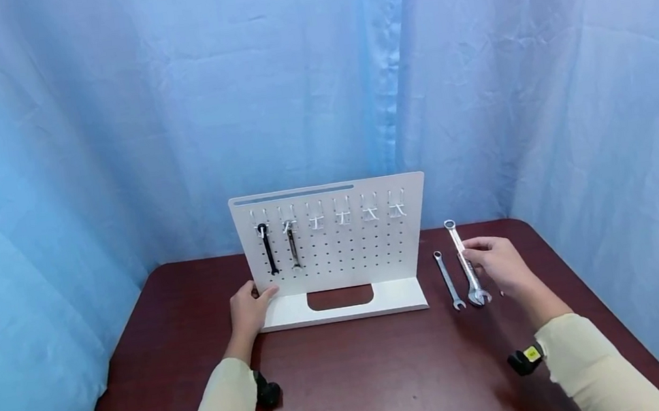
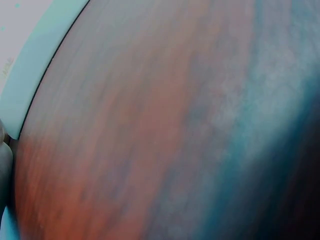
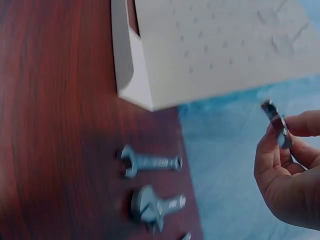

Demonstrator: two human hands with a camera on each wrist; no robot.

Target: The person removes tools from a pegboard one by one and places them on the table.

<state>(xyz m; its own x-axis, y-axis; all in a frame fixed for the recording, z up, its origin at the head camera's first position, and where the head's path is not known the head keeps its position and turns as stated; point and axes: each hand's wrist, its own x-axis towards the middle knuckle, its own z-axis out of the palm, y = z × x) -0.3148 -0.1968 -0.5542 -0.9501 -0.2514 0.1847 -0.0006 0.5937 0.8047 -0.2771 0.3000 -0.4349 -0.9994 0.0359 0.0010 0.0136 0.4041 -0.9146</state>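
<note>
My left hand [image 1: 250, 310] grips the lower left edge of a white pegboard stand [image 1: 392, 294], thumb in front. In the left wrist view only a sliver of that hand [image 2: 5, 162] shows. My right hand [image 1: 502, 266] pinches a silver combination wrench [image 3: 277, 125] between thumb and fingers, raised over the table right of the stand. Below it lie an adjustable-looking wrench [image 3: 150, 206], partly overlapped, and a smaller open-ended wrench [image 3: 152, 162] beside it. A black wrench [image 1: 269, 252] and a dark silver wrench [image 1: 293, 247] hang from the two leftmost hooks.
Several white hooks [image 1: 343, 217] without wrenches run along the pegboard to the right. The dark red-brown table [image 1: 351, 381] extends in front. Blue curtains [image 1: 292, 100] surround the table's back and sides. Another metal piece [image 3: 186, 236] shows at the right wrist view's bottom edge.
</note>
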